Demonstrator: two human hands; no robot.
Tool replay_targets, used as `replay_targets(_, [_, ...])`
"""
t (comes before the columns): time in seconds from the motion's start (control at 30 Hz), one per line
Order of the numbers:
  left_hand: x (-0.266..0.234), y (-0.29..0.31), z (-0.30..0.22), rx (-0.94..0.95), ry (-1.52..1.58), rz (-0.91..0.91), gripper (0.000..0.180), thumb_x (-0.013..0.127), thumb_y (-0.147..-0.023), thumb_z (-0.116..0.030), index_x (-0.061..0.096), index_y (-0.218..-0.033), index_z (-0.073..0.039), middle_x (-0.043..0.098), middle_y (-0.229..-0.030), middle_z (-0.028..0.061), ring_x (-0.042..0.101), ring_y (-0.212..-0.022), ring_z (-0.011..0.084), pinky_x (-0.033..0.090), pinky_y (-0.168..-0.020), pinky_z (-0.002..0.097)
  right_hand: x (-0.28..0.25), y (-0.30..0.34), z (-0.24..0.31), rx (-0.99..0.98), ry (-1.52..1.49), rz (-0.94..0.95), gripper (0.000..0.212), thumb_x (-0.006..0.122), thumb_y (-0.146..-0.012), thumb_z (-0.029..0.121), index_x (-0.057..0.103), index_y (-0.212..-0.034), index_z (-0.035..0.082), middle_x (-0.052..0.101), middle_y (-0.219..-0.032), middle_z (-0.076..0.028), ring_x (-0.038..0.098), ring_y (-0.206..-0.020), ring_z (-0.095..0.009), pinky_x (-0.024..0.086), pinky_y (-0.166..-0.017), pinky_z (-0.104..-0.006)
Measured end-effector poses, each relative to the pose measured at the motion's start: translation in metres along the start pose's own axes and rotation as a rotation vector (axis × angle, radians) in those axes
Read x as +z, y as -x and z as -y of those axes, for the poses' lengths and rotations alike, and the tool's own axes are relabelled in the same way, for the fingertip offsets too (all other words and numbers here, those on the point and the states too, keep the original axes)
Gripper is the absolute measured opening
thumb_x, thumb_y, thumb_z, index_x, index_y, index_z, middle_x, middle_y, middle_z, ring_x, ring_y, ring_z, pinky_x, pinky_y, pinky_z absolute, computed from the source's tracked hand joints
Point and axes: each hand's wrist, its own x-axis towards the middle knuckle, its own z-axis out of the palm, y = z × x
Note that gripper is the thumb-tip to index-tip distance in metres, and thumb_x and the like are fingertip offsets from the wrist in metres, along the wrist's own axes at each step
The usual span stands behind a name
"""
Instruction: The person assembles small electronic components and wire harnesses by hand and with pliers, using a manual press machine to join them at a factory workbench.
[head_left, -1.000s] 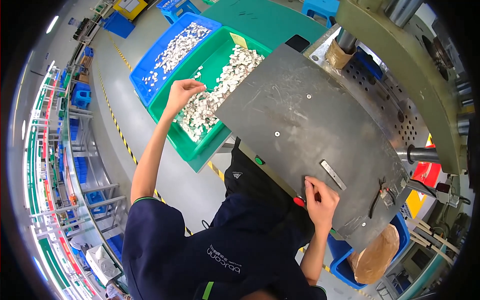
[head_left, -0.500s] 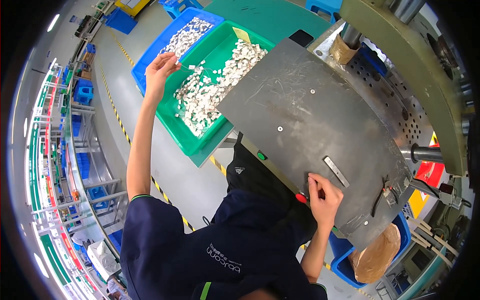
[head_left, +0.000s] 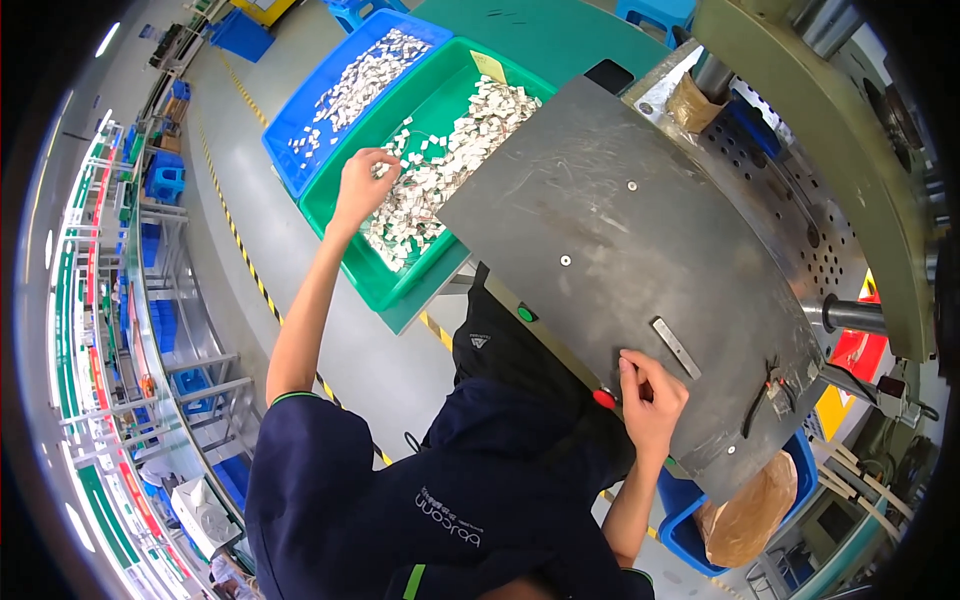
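L hand (head_left: 366,187) curled over green tray (head_left: 375,288), R hand (head_left: 654,402) curled at worktop (head_left: 690,255) edge; grips can't tell. White pcs (head_left: 415,205) there + in blue tray (head_left: 300,108); done/left unclear.

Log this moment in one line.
left hand: over green tray of white parts | right hand: at edge of dark plate, near metal bar | grips: unclear

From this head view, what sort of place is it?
Likely a factory workshop: a heavy press-like machine, a green bin of small white parts, and black-and-yellow floor tape.
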Motion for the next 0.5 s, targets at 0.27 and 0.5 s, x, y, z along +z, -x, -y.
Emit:
replay_targets(0.27, [0.035, -0.003, -0.069, -0.264, 0.072, 0.358, 0.030, 0.080, -0.090, -0.031, 0.082, -0.088, -0.001, 0.076, -0.088, 0.0164, 0.072, -0.080, 0.0280, 0.054, -0.073, 0.0424, 0.003, 0.004, -0.003, 0.025, -0.015, -0.022, 0.010, 0.079, -0.090, -0.003, 0.078, -0.099, 0.002, 0.042, -0.060, 0.003, 0.036, -0.053, -0.005, 0.028, -0.049, -0.0259])
replay_targets(0.5, [0.000, -0.010, -0.036, -0.451, 0.612, 0.317, 0.023, 0.078, -0.094, -0.019, 0.083, -0.105, 0.001, 0.080, -0.095, 0.0079, 0.071, -0.090, 0.0132, 0.055, -0.082, 0.0304, 0.003, 0.002, -0.001, 0.038, -0.021, -0.018, 0.009, 0.078, -0.091, -0.003, 0.078, -0.099, 0.002, 0.042, -0.060, 0.003, 0.036, -0.053, -0.005, 0.028, -0.049, -0.0257])
